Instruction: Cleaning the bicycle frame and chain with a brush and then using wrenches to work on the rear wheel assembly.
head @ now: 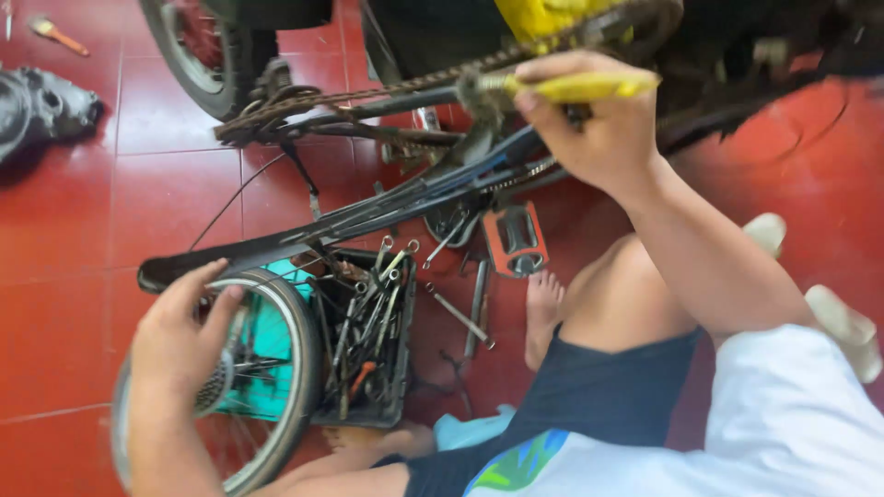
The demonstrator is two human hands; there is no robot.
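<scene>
Nearest us, our left hand (pixel 180 336) lies spread, fingers apart, over the tyre of one bicycle wheel (pixel 276 368) lying on the red floor (pixel 64 239). Our right hand (pixel 589 129) is clamped around one yellow-handled brush (pixel 562 87), bristles dark and worn, touching the rusty chain (pixel 368 92). One black tool tray (pixel 373 340) sits beside the wheel.

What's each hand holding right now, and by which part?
The right hand grips a yellow-handled brush by its handle, bristles toward the chain. The left hand rests on the bicycle wheel at the tyre's rim, fingers spread over it.
</scene>
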